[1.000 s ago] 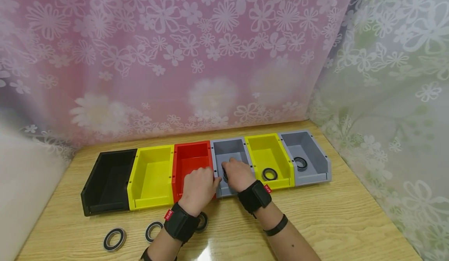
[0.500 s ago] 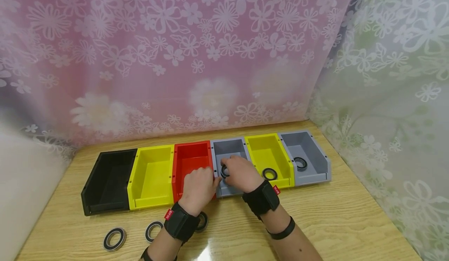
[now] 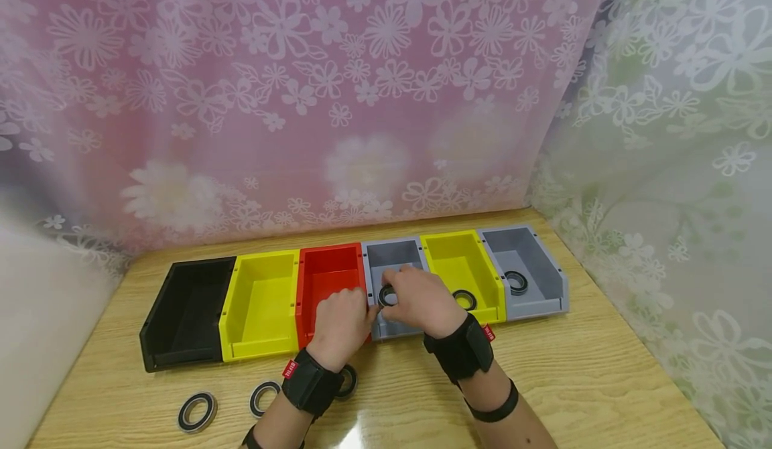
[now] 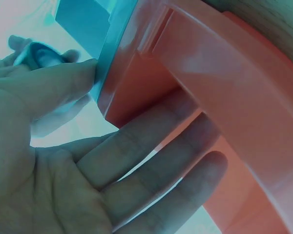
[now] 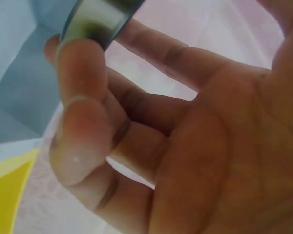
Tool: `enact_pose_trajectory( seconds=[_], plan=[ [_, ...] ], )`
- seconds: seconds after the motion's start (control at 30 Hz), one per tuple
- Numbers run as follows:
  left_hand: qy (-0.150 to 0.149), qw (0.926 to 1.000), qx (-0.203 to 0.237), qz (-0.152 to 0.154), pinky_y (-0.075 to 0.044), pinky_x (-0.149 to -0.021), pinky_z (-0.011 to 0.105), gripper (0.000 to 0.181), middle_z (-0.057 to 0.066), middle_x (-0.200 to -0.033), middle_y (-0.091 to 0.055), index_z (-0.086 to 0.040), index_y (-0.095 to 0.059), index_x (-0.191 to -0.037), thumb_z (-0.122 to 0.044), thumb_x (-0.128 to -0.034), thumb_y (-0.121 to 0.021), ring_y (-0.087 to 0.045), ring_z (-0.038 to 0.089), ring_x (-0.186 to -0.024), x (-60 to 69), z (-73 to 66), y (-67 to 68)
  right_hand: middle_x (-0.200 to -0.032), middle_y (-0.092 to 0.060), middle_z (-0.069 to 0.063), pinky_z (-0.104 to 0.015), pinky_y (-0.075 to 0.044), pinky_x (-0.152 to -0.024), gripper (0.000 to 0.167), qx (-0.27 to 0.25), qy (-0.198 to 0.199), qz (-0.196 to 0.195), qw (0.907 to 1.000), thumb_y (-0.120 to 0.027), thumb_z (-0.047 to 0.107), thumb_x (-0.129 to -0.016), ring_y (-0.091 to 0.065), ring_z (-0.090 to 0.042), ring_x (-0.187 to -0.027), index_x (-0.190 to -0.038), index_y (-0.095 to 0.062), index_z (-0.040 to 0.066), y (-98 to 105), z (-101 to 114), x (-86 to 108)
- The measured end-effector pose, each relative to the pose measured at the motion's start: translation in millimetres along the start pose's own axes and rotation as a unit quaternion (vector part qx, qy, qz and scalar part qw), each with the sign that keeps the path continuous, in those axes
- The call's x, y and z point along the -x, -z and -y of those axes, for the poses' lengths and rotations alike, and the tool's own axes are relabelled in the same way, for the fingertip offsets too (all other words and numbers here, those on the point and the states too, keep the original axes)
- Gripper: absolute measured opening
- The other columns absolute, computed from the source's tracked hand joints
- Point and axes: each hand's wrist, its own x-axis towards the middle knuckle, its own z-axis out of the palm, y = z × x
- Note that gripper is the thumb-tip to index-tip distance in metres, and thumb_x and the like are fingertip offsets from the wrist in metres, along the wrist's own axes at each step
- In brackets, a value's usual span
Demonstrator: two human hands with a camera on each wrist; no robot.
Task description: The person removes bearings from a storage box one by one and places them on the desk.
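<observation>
A ball bearing [image 3: 386,295] is held on edge by my right hand [image 3: 425,301] over the left grey bin [image 3: 395,253]. In the right wrist view the bearing's metal rim [image 5: 95,22] shows at the fingertips, the other fingers bent. My left hand [image 3: 340,322] reaches over the front of the red bin [image 3: 332,261]. The left wrist view shows its fingers [image 4: 156,170] nearly straight and partly behind the red wall, while the thumb [image 4: 63,87] touches the edge beside the grey bin. Whether the fingertips press the red bin is hidden.
Other bearings lie in the right yellow bin [image 3: 461,240] and right grey bin [image 3: 512,238]. Three more, one bearing [image 3: 197,412] at the left, rest on the wooden table [image 3: 603,382]. A black bin [image 3: 196,275] and another yellow bin [image 3: 265,278] complete the row.
My right hand has shifted right and turned, with the bearing now more visible at its fingers. My left hand stays where it was.
</observation>
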Motion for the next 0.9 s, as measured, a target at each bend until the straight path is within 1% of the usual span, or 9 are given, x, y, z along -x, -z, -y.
enact_pose_trajectory(
  seconds=[0.17,0.4,0.57,0.67,0.8,0.9],
  plan=[
    [-0.01,0.9999,0.001,-0.012,-0.035,-0.041,0.026,0.038,0.001,-0.052,-0.038,-0.008,-0.057,-0.068,-0.027,-0.089,-0.082,-0.04,0.016,-0.043,0.8,0.2,0.2,-0.086,-0.064,-0.003,-0.032,-0.05,-0.061,0.03,-0.003,0.01,-0.026,0.9996,-0.083,0.024,-0.084,-0.054,-0.017,-0.072,-0.106,-0.069,0.011,8.6,6.1,11.5],
    [-0.013,0.9997,-0.001,-0.019,-0.034,-0.041,0.026,0.038,0.0,-0.051,-0.037,-0.007,-0.056,-0.067,-0.024,-0.0899,-0.081,-0.039,0.016,-0.043,1.2,0.3,1.0,-0.076,-0.055,-0.001,-0.031,-0.045,-0.058,0.03,0.012,0.015,-0.036,0.9992,-0.083,0.027,-0.084,-0.05,-0.017,-0.068,-0.102,-0.066,0.011,19.3,15.0,23.5],
    [-0.019,0.9994,-0.007,-0.03,-0.034,-0.041,0.026,0.037,0.0,-0.051,-0.037,-0.007,-0.056,-0.065,-0.02,-0.0893,-0.081,-0.039,0.015,-0.043,2.3,-0.7,-0.6,-0.075,-0.051,0.0,-0.029,-0.044,-0.056,0.031,0.023,0.024,-0.045,0.9985,-0.083,0.029,-0.084,-0.049,-0.016,-0.066,-0.103,-0.066,0.011,26.3,22.6,35.7],
    [-0.022,0.9992,-0.01,-0.031,-0.035,-0.04,0.025,0.036,0.0,-0.05,-0.037,-0.006,-0.057,-0.065,-0.019,-0.0886,-0.081,-0.039,0.015,-0.043,2.4,-1.0,-1.7,-0.073,-0.049,0.002,-0.028,-0.043,-0.054,0.03,0.03,0.033,-0.052,0.9977,-0.082,0.029,-0.084,-0.048,-0.015,-0.064,-0.103,-0.067,0.011,29.6,26.6,44.5],
    [-0.018,0.9993,-0.013,-0.03,-0.034,-0.04,0.026,0.039,0.001,-0.05,-0.037,-0.007,-0.056,-0.065,-0.023,-0.0886,-0.082,-0.039,0.016,-0.043,2.0,-0.8,-1.7,-0.074,-0.05,0.004,-0.026,-0.042,-0.054,0.031,0.046,0.048,-0.058,0.9961,-0.081,0.03,-0.084,-0.048,-0.012,-0.064,-0.105,-0.067,0.012,31.7,29.6,54.7],
    [-0.014,0.9996,-0.005,-0.023,-0.034,-0.04,0.026,0.041,0.001,-0.05,-0.037,-0.007,-0.057,-0.065,-0.027,-0.0887,-0.083,-0.039,0.016,-0.042,0.2,-1.0,-1.6,-0.076,-0.051,0.004,-0.025,-0.042,-0.054,0.032,0.056,0.051,-0.052,0.9958,-0.082,0.03,-0.083,-0.048,-0.012,-0.065,-0.106,-0.068,0.013,31.8,29.2,61.2]
  ],
)
